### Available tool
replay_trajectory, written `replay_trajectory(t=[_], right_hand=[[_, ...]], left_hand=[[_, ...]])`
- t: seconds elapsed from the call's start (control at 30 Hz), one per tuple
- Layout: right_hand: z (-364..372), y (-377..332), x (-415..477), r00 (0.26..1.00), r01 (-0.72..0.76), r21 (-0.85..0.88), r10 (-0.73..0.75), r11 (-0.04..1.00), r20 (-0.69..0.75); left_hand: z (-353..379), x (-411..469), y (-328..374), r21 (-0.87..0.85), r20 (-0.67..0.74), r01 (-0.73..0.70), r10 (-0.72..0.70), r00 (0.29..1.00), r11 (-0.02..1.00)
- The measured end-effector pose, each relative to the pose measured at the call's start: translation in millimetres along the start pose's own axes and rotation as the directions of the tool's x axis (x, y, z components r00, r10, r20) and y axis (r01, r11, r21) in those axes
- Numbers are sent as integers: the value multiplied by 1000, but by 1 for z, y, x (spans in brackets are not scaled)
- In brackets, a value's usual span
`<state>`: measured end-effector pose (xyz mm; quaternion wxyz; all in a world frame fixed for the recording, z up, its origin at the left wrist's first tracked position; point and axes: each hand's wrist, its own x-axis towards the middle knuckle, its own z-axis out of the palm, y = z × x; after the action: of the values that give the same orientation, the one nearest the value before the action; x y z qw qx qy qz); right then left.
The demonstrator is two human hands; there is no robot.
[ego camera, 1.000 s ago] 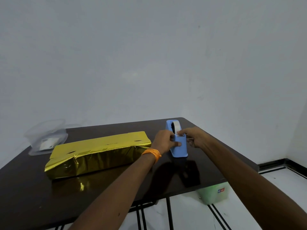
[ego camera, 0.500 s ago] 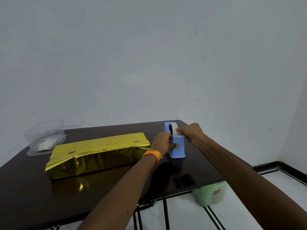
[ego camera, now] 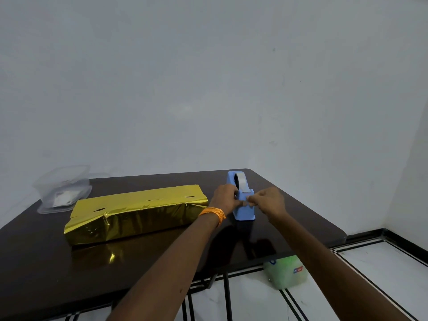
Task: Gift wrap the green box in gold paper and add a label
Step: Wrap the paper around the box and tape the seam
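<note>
- On the table (ego camera: 46, 262), left of both hands, the box (ego camera: 139, 205) lies flat and long, fully covered by gold paper (ego camera: 150, 224). No green shows, only a few small dark gaps along the top seam. It has not shifted in the last second, and no hand touches it.
- Just beside its right end stands the blue dispenser (ego camera: 244, 214), upright, with the tape (ego camera: 242, 181) roll at its back.
- The left hand (ego camera: 225, 198) curls round the dispenser's left side and steadies it, just as it did a second ago.
- The right hand (ego camera: 269, 201) is what has changed. Half a second ago it was up at the top of the roll; now it sits lower, at the dispenser's front by the cutter. Its thumb and finger are pinched together on what looks like the tape end, though the strip is too small to see clearly.
- I judge that a piece of tape is being drawn out for tearing, probably to close the seam. The wrapping looks nearly done, and no label shows on the box yet.
- The table is dark and glossy and mirrors the gold. A clear tub (ego camera: 62, 188) with something white inside sits at its far left, apart from the box.
- Behind is a plain pale wall (ego camera: 208, 89). The floor (ego camera: 382, 262) is white tile with dark lines, and a green-white bag (ego camera: 287, 274) sits under the table's right edge.
</note>
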<state>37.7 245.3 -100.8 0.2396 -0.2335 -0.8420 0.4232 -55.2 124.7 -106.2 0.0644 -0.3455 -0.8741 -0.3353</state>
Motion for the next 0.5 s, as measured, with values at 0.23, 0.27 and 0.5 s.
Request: replay_trajectory(t=[0.23,0.27,0.5], right_hand=[[-12,-1,-14,975,179,-123,-193,976,-108],[-12,-11,-18,969,218,-87,-227,972,-96],[40,-75,-30,883,468,96,-469,878,-14]], left_hand=[[-12,-16,-1,136,-16,-82,85,996,987],[-17,-22,-3,115,-64,-100,108,992,988],[-117,-61,-37,109,-374,-86,121,919,990]])
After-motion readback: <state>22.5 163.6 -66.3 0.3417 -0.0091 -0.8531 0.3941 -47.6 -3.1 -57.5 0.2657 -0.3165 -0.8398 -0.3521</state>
